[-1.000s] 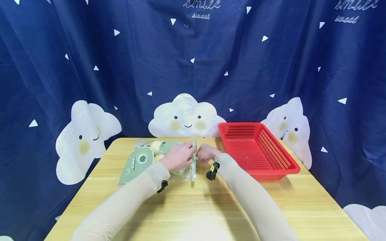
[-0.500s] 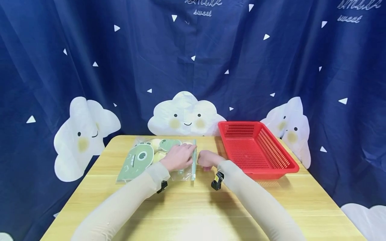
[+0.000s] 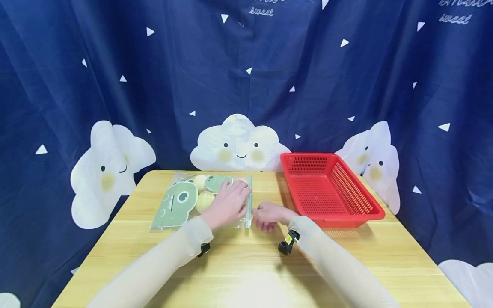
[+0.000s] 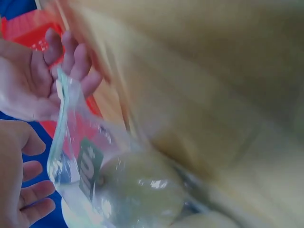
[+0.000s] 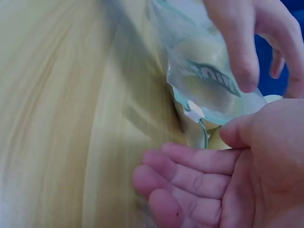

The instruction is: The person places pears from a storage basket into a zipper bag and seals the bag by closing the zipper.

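Observation:
A clear slider-zip bag [image 3: 175, 205] with green cartoon faces lies on the table, with round pale-yellow things [image 4: 142, 190] that look like fruit inside. Its zip edge faces right, and a white slider [image 5: 194, 112] sits near one end of it. Over the bag's right part is my left hand [image 3: 225, 207], its fingers loosely spread and pinching nothing in the wrist views. Beside the zip edge, my right hand [image 3: 271, 214] is turned palm up in its wrist view, fingers loosely bent and thumb near the bag's edge. The slider is apart from its fingertips.
A red plastic basket [image 3: 316, 201] stands at the table's back right, right of my right hand. The wooden table [image 3: 239, 265] ends at a dark blue curtain [image 3: 215, 64] with white clouds.
My right hand has moved along the zip edge toward the near side, and its fingers have loosened. My left hand has stayed over the bag, its fingers now more spread.

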The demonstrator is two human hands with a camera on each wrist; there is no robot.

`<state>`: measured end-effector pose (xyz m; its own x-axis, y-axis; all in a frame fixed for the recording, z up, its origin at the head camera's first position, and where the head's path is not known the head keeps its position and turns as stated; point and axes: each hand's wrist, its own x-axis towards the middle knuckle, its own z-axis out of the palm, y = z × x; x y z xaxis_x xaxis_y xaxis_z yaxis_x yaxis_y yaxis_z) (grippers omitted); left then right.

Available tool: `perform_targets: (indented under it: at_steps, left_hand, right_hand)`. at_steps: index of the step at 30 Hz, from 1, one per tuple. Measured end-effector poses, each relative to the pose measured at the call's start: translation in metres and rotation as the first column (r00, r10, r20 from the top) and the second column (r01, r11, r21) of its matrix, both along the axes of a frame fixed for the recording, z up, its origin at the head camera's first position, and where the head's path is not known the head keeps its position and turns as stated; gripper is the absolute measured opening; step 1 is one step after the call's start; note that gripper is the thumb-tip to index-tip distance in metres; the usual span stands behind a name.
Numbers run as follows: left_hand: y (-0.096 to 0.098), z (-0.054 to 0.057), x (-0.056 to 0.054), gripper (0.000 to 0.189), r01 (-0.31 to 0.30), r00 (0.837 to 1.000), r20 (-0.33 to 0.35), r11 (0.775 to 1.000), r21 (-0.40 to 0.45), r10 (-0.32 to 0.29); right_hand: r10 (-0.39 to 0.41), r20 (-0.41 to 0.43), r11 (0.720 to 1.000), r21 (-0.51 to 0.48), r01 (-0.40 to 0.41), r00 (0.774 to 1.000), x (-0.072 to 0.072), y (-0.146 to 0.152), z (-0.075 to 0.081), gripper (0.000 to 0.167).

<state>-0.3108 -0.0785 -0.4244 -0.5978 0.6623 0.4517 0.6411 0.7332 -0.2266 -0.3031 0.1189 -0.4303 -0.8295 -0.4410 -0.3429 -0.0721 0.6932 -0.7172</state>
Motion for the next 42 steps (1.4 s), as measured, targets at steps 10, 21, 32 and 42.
perform_targets:
  at_steps: [10,21,32,42]
  left_hand:
    - [-0.004,-0.021,0.029,0.027,0.025,0.998,0.063,0.996,-0.084,-0.019]
    - [0.000,-0.031,0.031,0.020,0.065,0.997,-0.021,0.970,-0.235,-0.072]
    - [0.002,-0.035,0.036,0.023,0.061,0.990,-0.103,0.950,-0.307,-0.097]
    - [0.003,-0.033,0.040,0.023,0.073,0.987,-0.113,0.953,-0.293,-0.111]
  right_hand:
    - [-0.004,0.054,0.989,-0.148,0.011,0.999,0.008,-0.001,-0.007,0.037]
    - [-0.008,0.079,0.974,-0.224,0.026,0.997,0.010,-0.002,-0.015,0.021]
    - [-0.130,0.028,0.960,-0.245,0.133,0.991,0.003,-0.013,-0.019,0.023]
    - [-0.269,-0.045,0.934,-0.255,0.249,0.962,-0.022,-0.025,-0.020,0.023]
